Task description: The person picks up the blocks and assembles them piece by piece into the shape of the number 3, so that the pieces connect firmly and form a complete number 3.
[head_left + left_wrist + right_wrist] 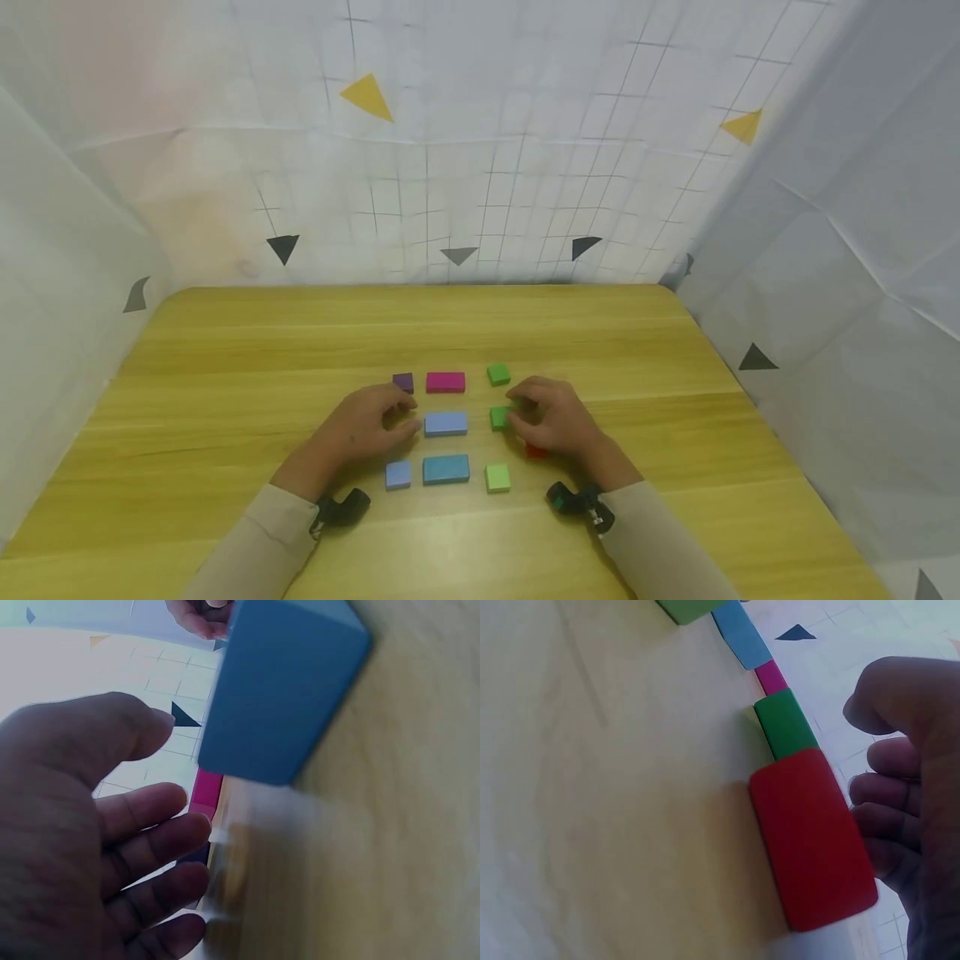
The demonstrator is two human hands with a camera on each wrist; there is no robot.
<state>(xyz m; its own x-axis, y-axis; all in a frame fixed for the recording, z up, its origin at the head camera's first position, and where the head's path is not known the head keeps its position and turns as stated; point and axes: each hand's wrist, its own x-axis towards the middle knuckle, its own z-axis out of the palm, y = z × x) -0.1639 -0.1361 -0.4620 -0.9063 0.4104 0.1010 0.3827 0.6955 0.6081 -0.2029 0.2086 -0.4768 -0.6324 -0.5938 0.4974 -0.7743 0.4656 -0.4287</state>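
My left hand (369, 423) hovers left of a periwinkle block (446, 424), its thumb and loosely bent fingers apart with nothing between them. A purple block (402, 382) shows partly behind its fingertips. In the left wrist view a teal block (281, 690) looms beside the thumb. My right hand (557, 417) is at the right end of the layout, fingers relaxed and holding nothing. Its fingertips overlap the edge of a green block (498, 418) in the head view. A red block (814, 840) lies below this hand, mostly hidden by it in the head view.
Around the hands are a magenta block (446, 382), another green block (498, 374), a small blue block (398, 475) and a lime block (497, 477). All rest on the yellow wooden table (225, 350). White sheeting (480, 200) stands behind it and along both sides.
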